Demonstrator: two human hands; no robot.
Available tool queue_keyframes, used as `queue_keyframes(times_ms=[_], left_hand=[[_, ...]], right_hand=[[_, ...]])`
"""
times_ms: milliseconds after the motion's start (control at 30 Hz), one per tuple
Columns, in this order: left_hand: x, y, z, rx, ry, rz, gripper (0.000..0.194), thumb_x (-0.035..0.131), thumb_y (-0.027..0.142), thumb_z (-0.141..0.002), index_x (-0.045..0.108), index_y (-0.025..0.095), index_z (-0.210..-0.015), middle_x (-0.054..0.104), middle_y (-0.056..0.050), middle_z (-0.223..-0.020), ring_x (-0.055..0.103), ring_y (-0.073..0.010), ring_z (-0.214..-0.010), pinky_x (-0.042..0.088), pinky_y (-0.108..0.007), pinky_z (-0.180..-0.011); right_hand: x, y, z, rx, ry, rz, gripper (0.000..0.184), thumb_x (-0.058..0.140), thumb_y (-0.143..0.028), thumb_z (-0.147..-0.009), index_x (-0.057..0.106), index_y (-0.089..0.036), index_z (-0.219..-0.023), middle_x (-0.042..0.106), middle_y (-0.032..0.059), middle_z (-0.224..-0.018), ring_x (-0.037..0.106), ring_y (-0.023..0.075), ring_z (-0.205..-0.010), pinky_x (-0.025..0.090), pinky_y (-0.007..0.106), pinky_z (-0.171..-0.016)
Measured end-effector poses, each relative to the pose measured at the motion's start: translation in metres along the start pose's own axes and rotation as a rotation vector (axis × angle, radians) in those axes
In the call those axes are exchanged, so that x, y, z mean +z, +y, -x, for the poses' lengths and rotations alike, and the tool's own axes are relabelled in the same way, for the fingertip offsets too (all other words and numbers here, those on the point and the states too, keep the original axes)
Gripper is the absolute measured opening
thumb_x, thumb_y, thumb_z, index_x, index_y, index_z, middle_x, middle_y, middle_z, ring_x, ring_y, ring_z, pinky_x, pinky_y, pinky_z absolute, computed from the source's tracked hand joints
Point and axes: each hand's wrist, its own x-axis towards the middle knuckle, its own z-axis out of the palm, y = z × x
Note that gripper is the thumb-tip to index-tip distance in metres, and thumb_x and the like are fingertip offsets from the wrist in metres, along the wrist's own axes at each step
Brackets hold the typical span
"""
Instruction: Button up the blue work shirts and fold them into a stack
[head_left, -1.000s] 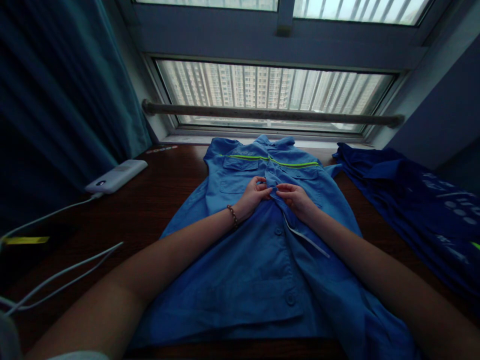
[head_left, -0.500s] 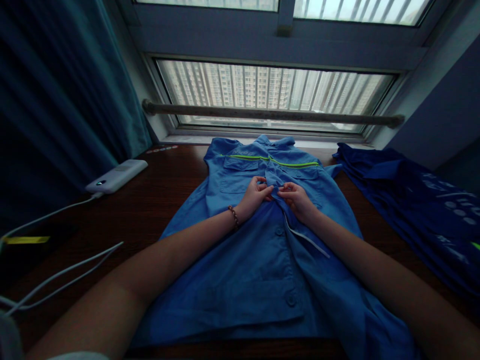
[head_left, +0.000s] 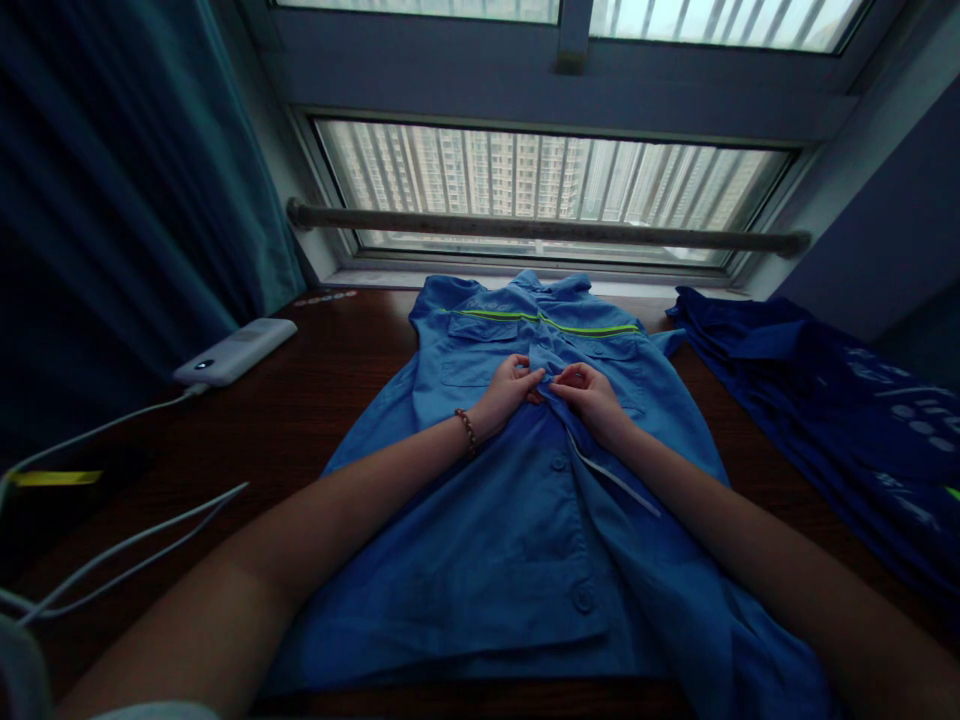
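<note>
A blue work jacket [head_left: 465, 540] with a yellow-green stripe across the chest lies front side up, collar toward the window. My left hand [head_left: 511, 385] pinches the front edge of the jacket at mid-chest. Facing it, my right hand [head_left: 589, 395] pinches the same front placket, its fingertips almost touching the left thumb. What lies exactly between the fingertips is too small to make out. Below the hands, a button [head_left: 559, 462] and a lower button [head_left: 583, 598] show on the left front panel. The right panel falls open, with a white strip [head_left: 619, 485] along its edge.
The jacket rests on a dark wooden table [head_left: 330, 400]. At the left are a white power bank [head_left: 236, 352] and a white cable [head_left: 135, 545]. A darker blue garment [head_left: 825, 400] lies at the right. Behind are a window and a metal rail [head_left: 540, 230].
My right hand has shifted slightly left, its fingertips closer to the left hand at the placket. The left hand has barely moved, and the jacket lies as before.
</note>
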Motion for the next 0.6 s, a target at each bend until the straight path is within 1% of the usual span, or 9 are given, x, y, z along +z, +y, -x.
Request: queue_keyframes(times_ms=[100, 167, 200, 233, 300, 367, 433, 533, 600], left_hand=[[-0.003, -0.006, -0.005, 0.096, 0.005, -0.204, 0.014, 0.054, 0.016, -0.076, 0.04, 0.017, -0.078, 0.044, 0.007, -0.057, 0.047, -0.0062, -0.042, 0.039, -0.019, -0.044], [-0.006, -0.011, -0.009, 0.187, 0.023, -0.38, 0.014, 0.053, 0.018, -0.076, 0.04, 0.017, -0.072, 0.041, 0.006, -0.056, 0.045, -0.0068, -0.044, 0.036, -0.019, -0.044], [-0.008, -0.012, -0.011, 0.238, 0.039, -0.467, 0.014, 0.052, 0.018, -0.076, 0.04, 0.017, -0.07, 0.04, 0.006, -0.056, 0.044, -0.0073, -0.045, 0.036, -0.02, -0.045], [-0.009, -0.014, -0.013, 0.288, 0.058, -0.545, 0.013, 0.052, 0.018, -0.076, 0.04, 0.017, -0.069, 0.041, 0.005, -0.057, 0.044, -0.008, -0.048, 0.035, -0.02, -0.047], [-0.012, -0.015, -0.017, 0.362, 0.091, -0.67, 0.011, 0.051, 0.017, -0.075, 0.042, 0.018, -0.068, 0.043, 0.004, -0.059, 0.044, -0.01, -0.053, 0.035, -0.022, -0.052], [-0.015, -0.016, -0.023, 0.39, 0.105, -0.728, 0.009, 0.05, 0.016, -0.075, 0.043, 0.018, -0.07, 0.045, 0.003, -0.061, 0.046, -0.0121, -0.057, 0.036, -0.024, -0.057], [-0.019, -0.016, -0.03, 0.398, 0.106, -0.745, 0.007, 0.05, 0.016, -0.076, 0.044, 0.018, -0.072, 0.047, 0.002, -0.062, 0.048, -0.0137, -0.06, 0.037, -0.025, -0.061], [-0.026, -0.015, -0.045, 0.42, 0.105, -0.781, 0.005, 0.05, 0.015, -0.076, 0.046, 0.018, -0.074, 0.049, 0.0, -0.063, 0.049, -0.0157, -0.061, 0.038, -0.027, -0.064], [-0.03, -0.014, -0.056, 0.432, 0.101, -0.855, 0.004, 0.049, 0.015, -0.076, 0.047, 0.018, -0.077, 0.051, -0.002, -0.065, 0.052, -0.0176, -0.064, 0.039, -0.028, -0.066]], right_hand=[[-0.004, -0.002, -0.004, -0.089, 0.025, 0.413, 0.032, 0.068, -0.043, -0.057, 0.051, -0.018, -0.068, 0.052, -0.0034, -0.057, 0.045, 0.01, -0.052, 0.032, 0.023, -0.049], [-0.009, -0.006, -0.005, -0.131, -0.035, 0.686, 0.034, 0.06, -0.049, -0.064, 0.051, -0.017, -0.058, 0.047, -0.0032, -0.05, 0.04, 0.0092, -0.048, 0.027, 0.023, -0.047], [-0.012, -0.009, -0.006, -0.12, -0.103, 0.773, 0.038, 0.057, -0.051, -0.067, 0.05, -0.017, -0.053, 0.045, -0.003, -0.048, 0.038, 0.0087, -0.047, 0.025, 0.023, -0.046], [-0.014, -0.013, -0.005, -0.085, -0.193, 0.822, 0.041, 0.056, -0.053, -0.067, 0.048, -0.017, -0.049, 0.043, -0.0032, -0.046, 0.036, 0.0081, -0.046, 0.023, 0.024, -0.046], [-0.02, -0.02, -0.004, 0.028, -0.387, 0.831, 0.043, 0.059, -0.054, -0.064, 0.045, -0.017, -0.047, 0.038, -0.0048, -0.045, 0.033, 0.0067, -0.044, 0.021, 0.023, -0.044], [-0.024, -0.025, -0.001, 0.118, -0.5, 0.801, 0.042, 0.065, -0.052, -0.057, 0.044, -0.017, -0.049, 0.036, -0.0062, -0.045, 0.031, 0.0058, -0.043, 0.02, 0.022, -0.042], [-0.026, -0.026, 0.001, 0.152, -0.477, 0.782, 0.039, 0.069, -0.049, -0.053, 0.046, -0.017, -0.051, 0.037, -0.0064, -0.047, 0.032, 0.0059, -0.044, 0.021, 0.021, -0.042], [-0.026, -0.019, -0.001, 0.115, -0.318, 0.751, 0.033, 0.071, -0.044, -0.052, 0.054, -0.016, -0.056, 0.044, -0.0055, -0.05, 0.037, 0.0072, -0.046, 0.025, 0.021, -0.043], [-0.026, -0.011, -0.005, 0.07, -0.243, 0.705, 0.03, 0.071, -0.041, -0.052, 0.058, -0.016, -0.062, 0.049, -0.0044, -0.053, 0.042, 0.0088, -0.05, 0.03, 0.021, -0.046]])
